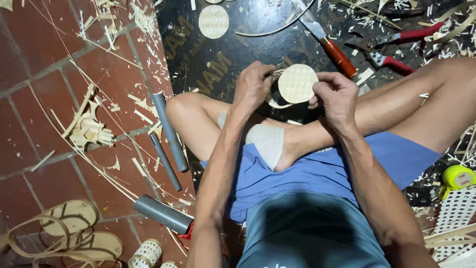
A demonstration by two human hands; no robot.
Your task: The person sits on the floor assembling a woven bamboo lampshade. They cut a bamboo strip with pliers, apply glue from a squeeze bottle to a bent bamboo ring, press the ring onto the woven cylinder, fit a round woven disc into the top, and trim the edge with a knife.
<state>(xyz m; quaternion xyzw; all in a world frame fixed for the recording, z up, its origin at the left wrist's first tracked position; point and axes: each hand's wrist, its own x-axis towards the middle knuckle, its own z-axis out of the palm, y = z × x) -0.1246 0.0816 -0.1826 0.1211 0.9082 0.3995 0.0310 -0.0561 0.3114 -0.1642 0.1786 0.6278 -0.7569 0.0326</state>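
The person sits cross-legged on the floor, and both hands meet above the crossed shins on a small woven disc (297, 83), pale and round, with a thin hoop of strip showing behind it. The left hand (254, 85) has its fingers closed around the disc's left rim and the hoop; the right hand (337, 94) pinches the right rim, thumb on the face. The disc looks light, thin and somewhat springy, likely to crack or fray if bent hard, so the rim is the safe place to hold it, as both hands do.

On the left, grey tubes (169, 130) lie on the red brick floor (44, 64) among slivers and shavings, with loops of flat strip (64, 233) toward the near left corner. A yellow tape measure (457, 177) sits at the right edge.

Beyond the hands a dark board (213, 54) covers the floor. On it lie a knife with a reddish handle (327, 42), red-handled pliers (396, 47) and a second woven disc (213, 21) at the far edge.
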